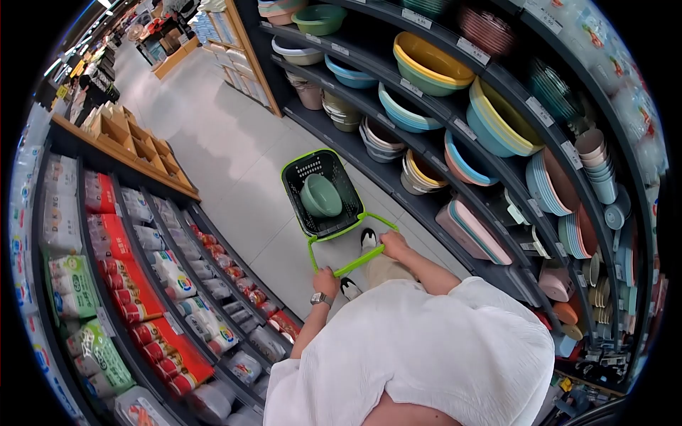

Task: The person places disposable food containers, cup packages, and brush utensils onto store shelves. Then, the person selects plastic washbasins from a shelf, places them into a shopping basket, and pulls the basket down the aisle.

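Observation:
A lime-green handle [353, 265] stretches across in front of me, joined to the near end of a black shopping basket [335, 226] with a green rim. My left hand [326, 282], a watch on its wrist, is closed round the handle's left end. At the other end, my right hand [396, 246] grips the same bar. Inside the basket lies a green plastic basin [322, 196], slightly tilted. The basket is on the tiled floor just ahead of my shoes.
On the right, a shelf unit [426, 117] holds stacked basins and tubs in many colours. The left shelves [135, 284] carry packs of paper rolls and other wrapped goods. A wooden divided display [135, 142] stands farther up the aisle floor [234, 153].

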Demonstrator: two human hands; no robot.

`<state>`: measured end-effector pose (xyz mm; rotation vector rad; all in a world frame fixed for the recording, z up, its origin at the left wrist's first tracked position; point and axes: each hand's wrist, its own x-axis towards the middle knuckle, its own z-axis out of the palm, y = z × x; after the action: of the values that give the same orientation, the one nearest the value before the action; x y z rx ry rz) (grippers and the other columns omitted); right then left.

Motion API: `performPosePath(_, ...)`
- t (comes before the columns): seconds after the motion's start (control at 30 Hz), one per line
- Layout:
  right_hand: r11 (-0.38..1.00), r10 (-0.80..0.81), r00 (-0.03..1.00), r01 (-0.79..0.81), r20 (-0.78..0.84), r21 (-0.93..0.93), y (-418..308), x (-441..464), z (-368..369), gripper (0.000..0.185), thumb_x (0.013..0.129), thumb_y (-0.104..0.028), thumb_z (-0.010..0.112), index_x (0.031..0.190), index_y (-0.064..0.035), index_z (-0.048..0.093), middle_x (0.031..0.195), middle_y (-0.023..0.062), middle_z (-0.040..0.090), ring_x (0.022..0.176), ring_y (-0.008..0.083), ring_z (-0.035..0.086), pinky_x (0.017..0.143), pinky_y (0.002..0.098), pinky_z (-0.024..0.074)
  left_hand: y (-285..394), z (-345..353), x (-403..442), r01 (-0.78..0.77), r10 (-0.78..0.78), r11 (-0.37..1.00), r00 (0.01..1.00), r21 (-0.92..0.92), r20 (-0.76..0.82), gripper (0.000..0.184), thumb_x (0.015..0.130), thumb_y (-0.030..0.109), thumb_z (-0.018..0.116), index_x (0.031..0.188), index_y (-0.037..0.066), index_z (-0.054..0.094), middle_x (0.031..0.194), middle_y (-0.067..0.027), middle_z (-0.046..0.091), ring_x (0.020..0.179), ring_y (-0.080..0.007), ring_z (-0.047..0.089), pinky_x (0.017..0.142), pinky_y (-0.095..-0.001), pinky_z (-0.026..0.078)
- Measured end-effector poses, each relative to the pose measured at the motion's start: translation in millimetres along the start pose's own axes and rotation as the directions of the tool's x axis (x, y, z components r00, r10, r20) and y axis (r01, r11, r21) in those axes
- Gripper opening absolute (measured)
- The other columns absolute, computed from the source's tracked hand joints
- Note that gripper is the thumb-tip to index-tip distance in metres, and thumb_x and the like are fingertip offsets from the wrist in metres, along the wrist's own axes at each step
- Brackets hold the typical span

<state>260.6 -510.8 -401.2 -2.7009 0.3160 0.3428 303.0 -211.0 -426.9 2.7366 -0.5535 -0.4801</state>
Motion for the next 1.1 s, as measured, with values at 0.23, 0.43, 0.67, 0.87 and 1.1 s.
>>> performPosePath(0.23,0.992,-0.125,0.979,0.125,0.159,0.004,18,79,-39,0.017,0.075,-0.020,0.070,0.083,-0.0050,0.072,0.090,0.0197,0.071,0.092,0.0362,0.068,0.082,0.0479,0.0537,-5,-8,81,0.059,-0.057,0.998,0.991,-0.011,0.121,0.025,0.081,0.022,0.067,0.094,0.001,0.066,0.095,-0.0221,0.065,0.083,-0.0413,0.067,0.074,-0.0506,0.056)
performPosePath(0.43,0.975,-0.220,0.955,0.210,0.199,0.070,34,155,-71,0.015,0.073,-0.016,0.069,0.082,-0.0047,0.073,0.090,0.0189,0.071,0.094,0.0363,0.067,0.090,0.0471,0.0509,-7,-26,150,-0.023,0.027,1.000,0.980,-0.018,0.199,0.032,0.086,0.030,0.065,0.093,-0.001,0.065,0.096,-0.0235,0.065,0.083,-0.0428,0.067,0.072,-0.0509,0.056)
performPosePath(0.67,0.932,-0.358,0.928,0.361,-0.101,0.014,101,259,-80,0.015,0.074,-0.017,0.071,0.081,-0.0050,0.067,0.085,0.0178,0.066,0.096,0.0374,0.061,0.089,0.0472,0.0487,53,-61,238,-0.010,0.030,0.993,0.985,-0.119,0.169,0.042,0.091,0.038,0.065,0.088,-0.004,0.063,0.086,-0.0278,0.066,0.080,-0.0458,0.065,0.071,-0.0526,0.053)
performPosePath(0.87,0.944,-0.300,0.949,0.309,-0.097,0.111,105,291,-146,0.013,0.075,-0.007,0.066,0.088,-0.0034,0.066,0.096,0.0179,0.066,0.111,0.0376,0.057,0.101,0.0478,0.0455,92,-93,283,0.022,0.016,0.991,0.961,-0.133,0.274,0.041,0.089,0.036,0.066,0.090,-0.005,0.064,0.088,-0.0293,0.066,0.084,-0.0462,0.065,0.074,-0.0519,0.053)
performPosePath(1.1,0.928,-0.291,0.952,0.305,-0.099,0.215,80,326,-182,0.028,0.073,-0.010,0.071,0.099,-0.0011,0.064,0.106,0.0178,0.063,0.114,0.0364,0.052,0.100,0.0464,0.0438,80,-140,323,0.046,0.013,0.981,0.952,-0.188,0.305,0.037,0.087,0.030,0.067,0.102,-0.003,0.063,0.097,-0.0285,0.066,0.090,-0.0453,0.065,0.077,-0.0521,0.053)
